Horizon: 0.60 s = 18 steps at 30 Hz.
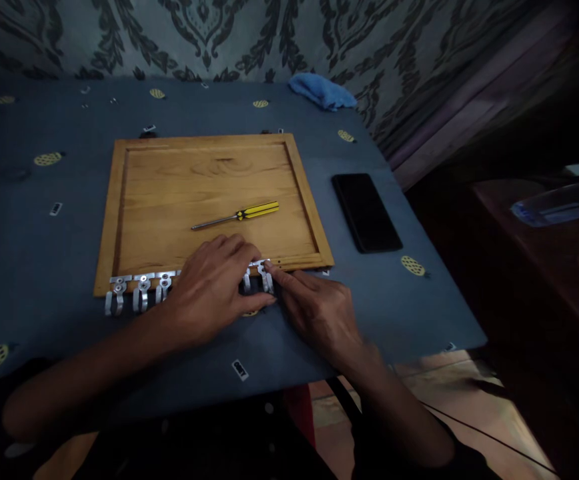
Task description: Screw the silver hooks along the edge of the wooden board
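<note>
A metal hook rail [143,283] with several silver hooks lies along the near edge of a framed wooden board [204,141]. My left hand [214,283] reaches over the middle of the rail and grips it, fingers bent onto the board and thumb stretched along the near side. At the rail's right end, the fingertips of my right hand [322,313] close on the last hook's plate; whether they also pinch a small screw is hidden. On the panel rests a screwdriver [259,211] with a yellow and black handle, its shaft pointing left.
A black smartphone [367,212] lies to the right of the board. The blue cloth [322,91] is bunched at the table's back edge by the patterned wall. A grey-blue tablecloth [34,233] with pineapple prints covers the table, whose right edge drops to the floor.
</note>
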{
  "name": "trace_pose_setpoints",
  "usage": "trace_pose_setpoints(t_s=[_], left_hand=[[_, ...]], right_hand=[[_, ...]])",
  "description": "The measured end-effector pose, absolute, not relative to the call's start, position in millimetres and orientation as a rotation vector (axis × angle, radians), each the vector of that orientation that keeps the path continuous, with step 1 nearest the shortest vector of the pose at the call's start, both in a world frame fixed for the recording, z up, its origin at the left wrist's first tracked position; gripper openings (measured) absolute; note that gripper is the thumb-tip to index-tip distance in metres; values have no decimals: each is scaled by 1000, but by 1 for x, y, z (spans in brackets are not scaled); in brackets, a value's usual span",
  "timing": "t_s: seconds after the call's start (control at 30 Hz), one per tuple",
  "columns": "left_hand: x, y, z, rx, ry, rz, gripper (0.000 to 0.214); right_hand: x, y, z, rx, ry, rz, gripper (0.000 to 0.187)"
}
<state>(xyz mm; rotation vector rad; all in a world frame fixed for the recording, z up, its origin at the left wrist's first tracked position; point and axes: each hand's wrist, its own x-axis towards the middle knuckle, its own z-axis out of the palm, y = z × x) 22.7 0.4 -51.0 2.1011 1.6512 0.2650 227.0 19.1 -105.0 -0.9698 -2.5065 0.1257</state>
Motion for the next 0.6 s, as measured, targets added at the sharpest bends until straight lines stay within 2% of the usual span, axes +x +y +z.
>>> trace_pose_setpoints(t_s=[0.6], left_hand=[[27, 0, -53, 2163, 1674, 232, 37]], right_hand=[[228, 19, -105, -978, -2518, 201, 39]])
